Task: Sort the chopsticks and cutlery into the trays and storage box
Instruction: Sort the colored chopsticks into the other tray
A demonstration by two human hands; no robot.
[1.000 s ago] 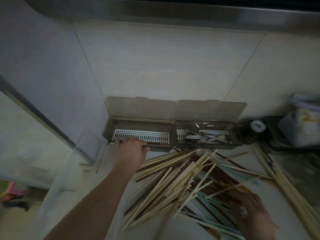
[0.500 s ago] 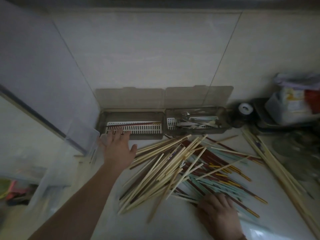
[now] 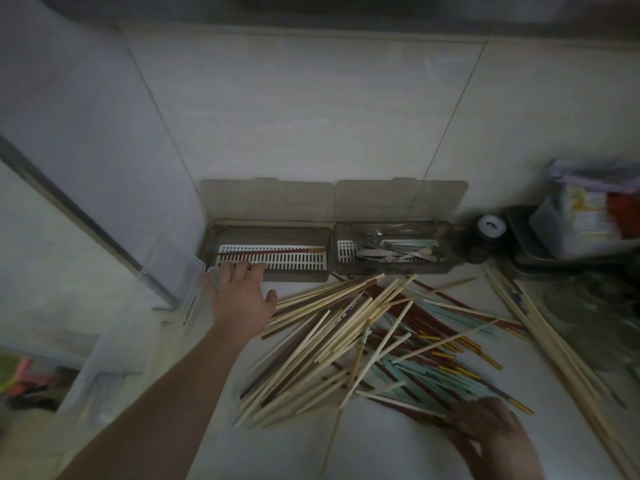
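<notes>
My left hand (image 3: 242, 299) rests spread at the near edge of the left tray (image 3: 268, 252), which holds one dark chopstick (image 3: 266, 252). My right hand (image 3: 491, 431) presses flat on the chopstick pile (image 3: 374, 341); next, I judge, it must pinch out another matching dark stick

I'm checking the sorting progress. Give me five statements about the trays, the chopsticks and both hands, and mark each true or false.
1. The left tray holds a dark red chopstick. True.
2. The right tray is empty. False: it holds metal cutlery.
3. Both tray lids are shut. False: both stand open against the wall.
4. The left hand reaches the left tray's front edge. True.
5. The right hand is lifted clear of the chopstick pile. False: it rests at the pile's near end.
</notes>
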